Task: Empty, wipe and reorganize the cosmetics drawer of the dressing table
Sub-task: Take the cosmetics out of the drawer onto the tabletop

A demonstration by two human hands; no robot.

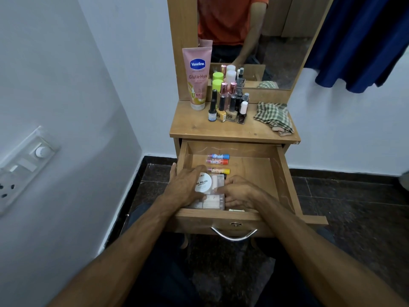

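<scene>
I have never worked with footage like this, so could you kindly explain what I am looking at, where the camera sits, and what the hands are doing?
There is no machine here. A person wears one camera on the head, looking down at their own arms. Both reach into the open drawer of a dressing table. The left hand and right hand rest on a clear plastic box with a round white nail polish remover tub on it. Three lip balm sticks lie behind. On the tabletop stand a pink lotion tube, nail polish bottles and a checked cloth.
</scene>
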